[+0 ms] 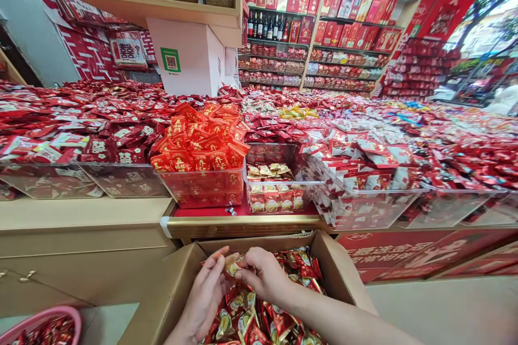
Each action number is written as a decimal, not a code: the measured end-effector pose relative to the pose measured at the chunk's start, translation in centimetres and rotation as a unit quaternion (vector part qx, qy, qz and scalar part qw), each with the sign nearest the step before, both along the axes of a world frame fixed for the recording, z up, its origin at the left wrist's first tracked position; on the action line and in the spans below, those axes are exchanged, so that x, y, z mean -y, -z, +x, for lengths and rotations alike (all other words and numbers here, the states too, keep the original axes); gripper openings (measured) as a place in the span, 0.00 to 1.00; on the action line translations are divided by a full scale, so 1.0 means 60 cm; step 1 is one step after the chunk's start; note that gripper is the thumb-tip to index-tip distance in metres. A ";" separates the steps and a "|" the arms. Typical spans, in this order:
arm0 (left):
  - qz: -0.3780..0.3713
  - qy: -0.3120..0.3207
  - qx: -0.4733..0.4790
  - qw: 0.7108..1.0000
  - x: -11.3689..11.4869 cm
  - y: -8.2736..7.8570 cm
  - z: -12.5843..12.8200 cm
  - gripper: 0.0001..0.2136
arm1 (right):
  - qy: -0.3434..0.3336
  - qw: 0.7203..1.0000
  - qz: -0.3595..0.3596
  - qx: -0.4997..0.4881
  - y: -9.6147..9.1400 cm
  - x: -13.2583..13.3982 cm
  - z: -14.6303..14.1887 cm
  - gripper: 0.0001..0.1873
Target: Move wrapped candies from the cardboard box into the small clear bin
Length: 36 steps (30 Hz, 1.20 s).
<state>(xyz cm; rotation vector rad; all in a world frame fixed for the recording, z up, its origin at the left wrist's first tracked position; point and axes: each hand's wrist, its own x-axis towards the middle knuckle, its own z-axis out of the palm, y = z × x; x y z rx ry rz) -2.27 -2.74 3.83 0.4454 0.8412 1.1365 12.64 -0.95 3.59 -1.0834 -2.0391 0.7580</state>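
Note:
A small red-and-gold wrapped candy [232,268] is between my two hands, just above an open cardboard box [343,269]. My right hand [265,274] pinches it from the right with bent fingers. My left hand [205,292] meets it from the other side, thumb and fingertips drawn together; part of its grip is hidden. Below both hands lies a heap of loose wrapped candies [253,318], red with gold and green, filling the box. Straight ahead stands a clear bin [279,186] with similar gold-and-red candies in neat rows.
A clear bin of orange-red packets [202,153] adjoins it on the left; a heaped bin of white-and-red packets [368,172] is on the right. The counter's gold edge [243,222] borders the box. A pink basket [73,315] sits lower left. Stocked shelves [315,27] rise behind.

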 end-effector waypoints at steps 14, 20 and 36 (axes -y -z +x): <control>0.024 -0.057 -0.013 0.998 -0.007 0.021 -0.004 0.23 | 0.049 0.993 -0.058 -0.092 0.015 0.004 -0.010 0.12; 0.031 -0.066 -0.035 0.997 -0.007 0.017 0.003 0.17 | 0.036 0.920 -0.307 -0.241 0.026 -0.001 -0.021 0.15; -0.038 -0.022 0.043 0.998 -0.023 0.044 -0.022 0.17 | 0.078 0.995 -0.014 -0.065 -0.104 0.016 0.022 0.03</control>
